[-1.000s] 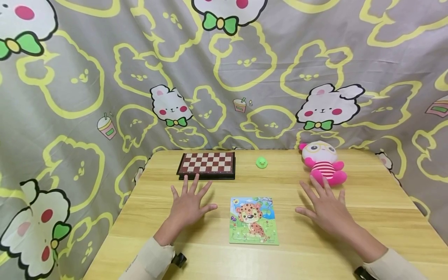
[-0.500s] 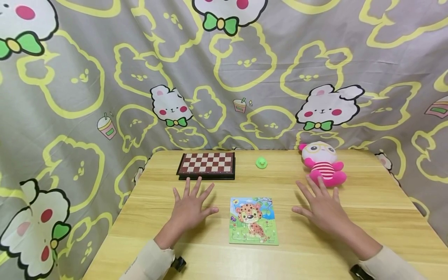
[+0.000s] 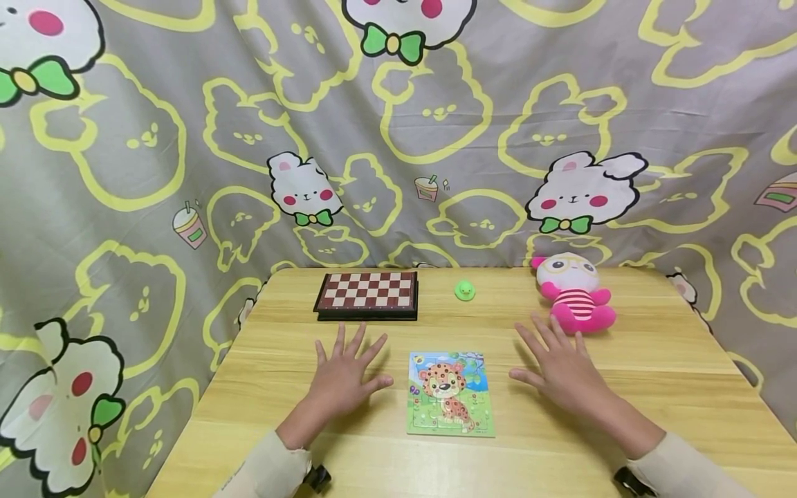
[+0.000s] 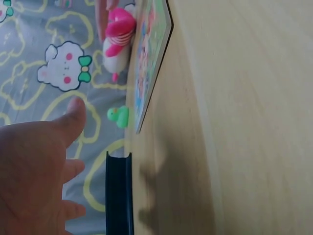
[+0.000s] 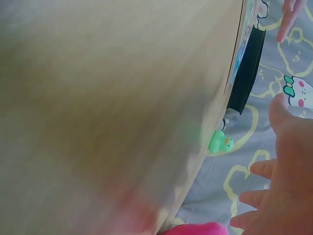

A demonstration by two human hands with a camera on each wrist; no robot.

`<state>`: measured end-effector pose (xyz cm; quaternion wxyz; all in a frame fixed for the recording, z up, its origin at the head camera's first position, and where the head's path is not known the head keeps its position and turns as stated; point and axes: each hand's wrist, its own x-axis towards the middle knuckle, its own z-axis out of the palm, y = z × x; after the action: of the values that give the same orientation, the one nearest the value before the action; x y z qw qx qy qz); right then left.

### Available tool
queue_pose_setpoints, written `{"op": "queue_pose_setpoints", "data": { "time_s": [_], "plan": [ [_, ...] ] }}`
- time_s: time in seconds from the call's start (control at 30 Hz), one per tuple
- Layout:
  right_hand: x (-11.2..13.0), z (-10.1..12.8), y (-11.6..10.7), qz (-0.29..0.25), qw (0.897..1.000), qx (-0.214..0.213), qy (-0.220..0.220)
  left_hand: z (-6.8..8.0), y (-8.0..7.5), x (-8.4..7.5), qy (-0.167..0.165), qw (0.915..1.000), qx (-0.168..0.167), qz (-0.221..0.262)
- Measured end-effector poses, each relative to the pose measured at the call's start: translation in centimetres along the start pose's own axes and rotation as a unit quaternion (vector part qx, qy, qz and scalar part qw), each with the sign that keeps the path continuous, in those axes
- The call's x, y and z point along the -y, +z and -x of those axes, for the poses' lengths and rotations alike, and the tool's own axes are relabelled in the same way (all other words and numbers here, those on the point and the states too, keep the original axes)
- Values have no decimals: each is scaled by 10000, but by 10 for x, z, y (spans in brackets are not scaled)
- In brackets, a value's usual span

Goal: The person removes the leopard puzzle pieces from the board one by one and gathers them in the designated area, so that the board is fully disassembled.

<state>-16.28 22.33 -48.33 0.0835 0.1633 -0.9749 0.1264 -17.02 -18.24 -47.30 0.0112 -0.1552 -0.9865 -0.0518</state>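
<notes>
My left hand (image 3: 346,373) is spread flat, palm down, low over the wooden table (image 3: 654,360), left of a leopard jigsaw puzzle (image 3: 451,394), and holds nothing. Right of the puzzle, my right hand (image 3: 559,368) is spread the same way, empty, its fingertips near a pink and white plush toy (image 3: 575,294). The left wrist view shows the left hand (image 4: 34,171) apart from the tabletop, with the puzzle's edge (image 4: 154,58) beyond. In the right wrist view the right hand (image 5: 288,166) has straight fingers.
A folded chessboard (image 3: 367,292) lies at the back left of the table, with a small green duck (image 3: 464,290) to its right. A grey cartoon-rabbit cloth (image 3: 436,124) hangs behind and around the table. The duck (image 4: 119,116) also shows in the left wrist view.
Both hands have drifted inward toward the puzzle, the left to the right and slightly nearer me, the right to the left. Fingers stay spread; nothing else moved.
</notes>
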Motion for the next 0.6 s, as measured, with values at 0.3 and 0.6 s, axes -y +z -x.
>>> {"op": "queue_pose_setpoints", "data": {
  "time_s": [0.3, 0.6],
  "plan": [
    [6, -6, 6, -242, 9996, 76, -152, 7, 2, -8, 301, 9991, 180, 250],
    [14, -12, 11, -303, 9989, 258, -252, 12, 3, -12, 505, 9961, 303, 660]
  ]
}}
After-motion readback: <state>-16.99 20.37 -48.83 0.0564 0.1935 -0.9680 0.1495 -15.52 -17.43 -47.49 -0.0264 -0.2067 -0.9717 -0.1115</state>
